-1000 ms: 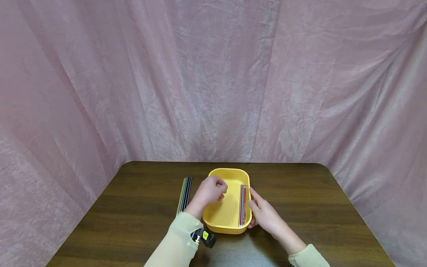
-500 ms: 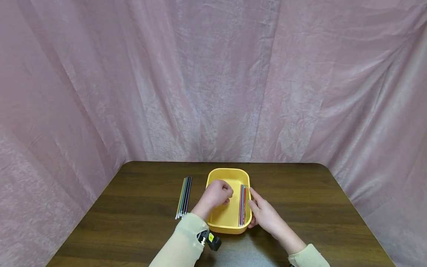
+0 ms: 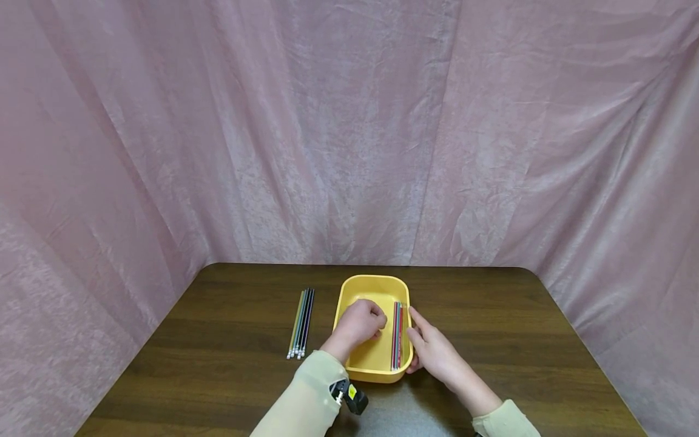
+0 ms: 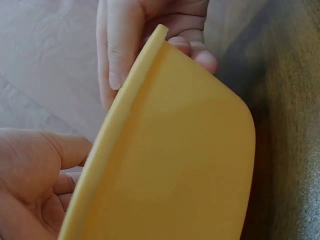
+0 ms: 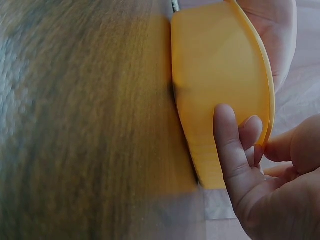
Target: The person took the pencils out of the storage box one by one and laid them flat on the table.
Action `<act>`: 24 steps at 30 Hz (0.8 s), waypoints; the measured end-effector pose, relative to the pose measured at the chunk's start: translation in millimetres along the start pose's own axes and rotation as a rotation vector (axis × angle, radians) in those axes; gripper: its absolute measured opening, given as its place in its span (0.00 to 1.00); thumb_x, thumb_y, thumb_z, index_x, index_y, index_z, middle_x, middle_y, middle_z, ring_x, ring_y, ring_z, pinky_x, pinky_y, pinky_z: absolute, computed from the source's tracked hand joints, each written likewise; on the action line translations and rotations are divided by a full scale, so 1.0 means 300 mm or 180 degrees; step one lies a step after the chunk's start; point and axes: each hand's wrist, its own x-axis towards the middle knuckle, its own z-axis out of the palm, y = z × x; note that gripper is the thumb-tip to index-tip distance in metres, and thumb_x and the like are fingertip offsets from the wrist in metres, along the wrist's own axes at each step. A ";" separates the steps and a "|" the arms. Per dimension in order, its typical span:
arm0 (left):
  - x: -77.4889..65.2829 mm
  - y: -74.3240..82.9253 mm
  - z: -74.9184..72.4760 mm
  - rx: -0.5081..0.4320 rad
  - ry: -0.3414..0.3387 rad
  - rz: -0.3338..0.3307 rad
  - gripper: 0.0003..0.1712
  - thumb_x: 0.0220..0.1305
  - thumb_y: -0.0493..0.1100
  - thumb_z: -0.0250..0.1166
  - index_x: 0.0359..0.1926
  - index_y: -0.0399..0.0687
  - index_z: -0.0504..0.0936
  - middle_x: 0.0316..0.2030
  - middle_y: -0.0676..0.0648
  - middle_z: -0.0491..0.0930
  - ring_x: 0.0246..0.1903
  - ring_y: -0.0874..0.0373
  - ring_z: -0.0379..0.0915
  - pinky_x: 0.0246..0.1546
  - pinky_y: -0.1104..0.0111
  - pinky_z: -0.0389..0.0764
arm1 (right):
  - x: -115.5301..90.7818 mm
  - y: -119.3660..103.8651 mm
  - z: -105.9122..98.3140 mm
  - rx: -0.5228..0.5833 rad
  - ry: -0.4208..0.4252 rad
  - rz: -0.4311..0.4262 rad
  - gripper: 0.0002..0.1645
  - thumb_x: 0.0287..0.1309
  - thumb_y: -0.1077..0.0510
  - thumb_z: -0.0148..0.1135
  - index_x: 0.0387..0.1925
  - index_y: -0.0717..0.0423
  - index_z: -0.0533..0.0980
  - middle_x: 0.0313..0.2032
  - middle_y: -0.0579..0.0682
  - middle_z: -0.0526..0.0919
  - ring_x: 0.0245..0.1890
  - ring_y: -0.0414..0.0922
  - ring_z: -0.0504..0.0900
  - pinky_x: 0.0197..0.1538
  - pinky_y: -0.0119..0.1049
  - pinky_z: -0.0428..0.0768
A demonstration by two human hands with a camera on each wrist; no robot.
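Observation:
A yellow plastic tray stands at the middle of the table's near half. Along its right inner side lie several slim pencils, red and teal among them. My right hand holds the tray's right wall; in the right wrist view, fingers lie against the outside, others at the rim. My left hand reaches over the tray's left side, its fingers loosely bent just left of the pencils. Nothing shows between them, though the tray wall hides part of that hand in the left wrist view.
Several dark, teal and gold pencils lie side by side on the table left of the tray, white eraser ends nearest. The brown wooden table ends at a pink curtain. A small black camera is on the left wrist.
My left hand has moved right and slightly nearer over the tray, towards the pencils inside. The white ends of the outside pencils have come into sight. The right hand keeps its place.

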 end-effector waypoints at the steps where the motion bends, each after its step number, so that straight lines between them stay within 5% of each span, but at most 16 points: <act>1: -0.001 0.000 0.003 0.0014 0.0004 0.0012 0.06 0.68 0.34 0.68 0.32 0.42 0.87 0.23 0.48 0.84 0.21 0.60 0.78 0.25 0.71 0.74 | 0.000 0.000 0.000 0.0001 0.0001 0.0002 0.36 0.87 0.64 0.48 0.86 0.66 0.51 0.38 0.60 0.78 0.19 0.51 0.80 0.28 0.52 0.88; 18: 0.009 -0.028 0.050 0.0113 -0.0129 0.0146 0.13 0.66 0.36 0.67 0.22 0.45 0.83 0.13 0.52 0.76 0.17 0.59 0.72 0.22 0.68 0.70 | -0.002 -0.002 0.004 -0.0015 0.0024 0.0032 0.36 0.87 0.64 0.48 0.87 0.65 0.51 0.39 0.61 0.78 0.18 0.51 0.81 0.27 0.52 0.88; 24: -0.004 0.000 0.055 0.0044 -0.0211 -0.0024 0.12 0.71 0.36 0.69 0.28 0.40 0.86 0.19 0.45 0.82 0.19 0.60 0.74 0.23 0.69 0.73 | 0.001 -0.001 0.004 -0.0026 0.0014 0.0016 0.36 0.87 0.64 0.48 0.87 0.65 0.51 0.39 0.61 0.78 0.18 0.52 0.81 0.27 0.52 0.88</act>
